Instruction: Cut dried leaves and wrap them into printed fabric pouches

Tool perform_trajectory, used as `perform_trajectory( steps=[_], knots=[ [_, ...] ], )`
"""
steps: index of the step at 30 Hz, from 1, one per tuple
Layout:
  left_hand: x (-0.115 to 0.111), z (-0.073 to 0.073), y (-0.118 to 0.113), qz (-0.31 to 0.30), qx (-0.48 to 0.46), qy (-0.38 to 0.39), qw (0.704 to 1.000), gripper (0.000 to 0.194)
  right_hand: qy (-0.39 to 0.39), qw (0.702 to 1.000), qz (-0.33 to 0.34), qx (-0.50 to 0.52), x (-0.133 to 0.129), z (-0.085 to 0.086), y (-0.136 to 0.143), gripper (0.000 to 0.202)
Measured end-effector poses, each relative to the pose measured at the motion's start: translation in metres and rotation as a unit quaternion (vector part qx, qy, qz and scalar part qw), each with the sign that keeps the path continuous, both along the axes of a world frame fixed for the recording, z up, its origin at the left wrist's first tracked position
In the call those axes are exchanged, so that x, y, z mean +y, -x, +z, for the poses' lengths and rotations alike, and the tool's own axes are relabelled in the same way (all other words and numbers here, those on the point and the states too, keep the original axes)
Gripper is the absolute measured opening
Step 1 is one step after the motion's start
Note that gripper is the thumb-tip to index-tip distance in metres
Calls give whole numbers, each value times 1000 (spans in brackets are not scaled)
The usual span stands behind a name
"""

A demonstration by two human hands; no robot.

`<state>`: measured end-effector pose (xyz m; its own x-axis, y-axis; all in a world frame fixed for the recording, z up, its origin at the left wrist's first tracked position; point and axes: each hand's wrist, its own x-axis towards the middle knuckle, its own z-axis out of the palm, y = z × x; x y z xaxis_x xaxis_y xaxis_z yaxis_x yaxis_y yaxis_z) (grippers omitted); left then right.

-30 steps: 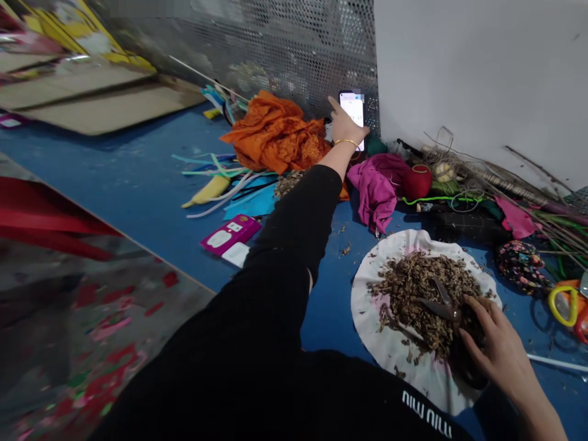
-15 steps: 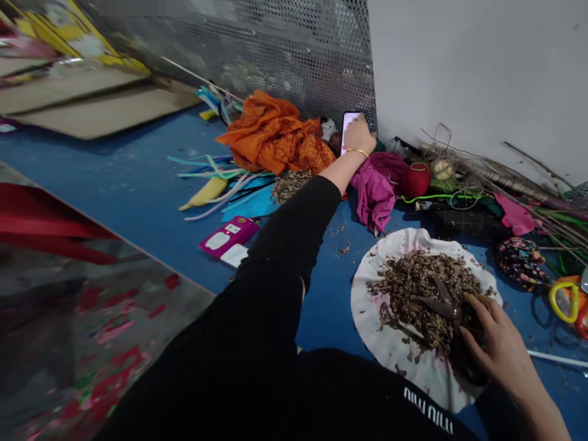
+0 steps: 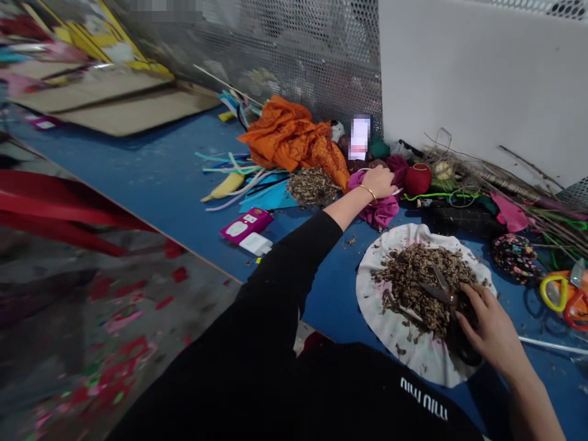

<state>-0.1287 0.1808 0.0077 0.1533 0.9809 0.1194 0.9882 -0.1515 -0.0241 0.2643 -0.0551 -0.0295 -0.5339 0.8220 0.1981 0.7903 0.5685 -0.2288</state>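
Observation:
My left hand (image 3: 379, 182) is over the bunched purple cloth (image 3: 381, 213), its fingers loosely bent and partly hidden, with nothing visibly held. Behind it a lit phone (image 3: 359, 138) leans upright, its screen blurred. My right hand (image 3: 489, 327) lies around the dark handles of a pair of scissors (image 3: 438, 293), whose blades are spread apart. These blades rest on a heap of small brown dried bits (image 3: 408, 272), which look like shredded plant matter. Under the heap is a round white cloth (image 3: 374, 300) with pink stains.
Left along the blue table (image 3: 174, 190) are an orange cloth (image 3: 285, 135), another brown heap (image 3: 312, 187), a yellow balloon-like piece (image 3: 227, 185) and a purple box (image 3: 247, 225). Rightward lie red yarn (image 3: 418, 179), twigs, a floral bundle (image 3: 517, 257) and yellow-handled scissors (image 3: 554, 294). A red stool (image 3: 59, 205) stands left.
My left hand has come away from the phone screen, down and toward me to the purple cloth. The right hand stays at the scissors. The view has shifted slightly left.

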Motion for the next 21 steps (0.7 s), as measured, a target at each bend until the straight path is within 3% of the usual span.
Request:
perform_trajectory(
  steps=[3,7,11,15,21],
  knots=[
    [-23,-9,-7,10,-13,-28,999,46,-2,1000,-1,-8,0,0,0,49],
    [-54,-21,-13,-23,-18,-84,996,45,3,1000,-1,-15,1,1,-1,49],
    [-68,-18,-9,-17,-32,-56,998,42,9,1000,-5,-14,1,1,-2,51],
    [-58,-6,-1,58,-95,-36,993,38,5,1000,-5,-18,2,-1,-4,52],
    [-14,6,21,178,-238,-82,951,36,13,1000,-7,-26,2,1,-5,51]
  ],
)
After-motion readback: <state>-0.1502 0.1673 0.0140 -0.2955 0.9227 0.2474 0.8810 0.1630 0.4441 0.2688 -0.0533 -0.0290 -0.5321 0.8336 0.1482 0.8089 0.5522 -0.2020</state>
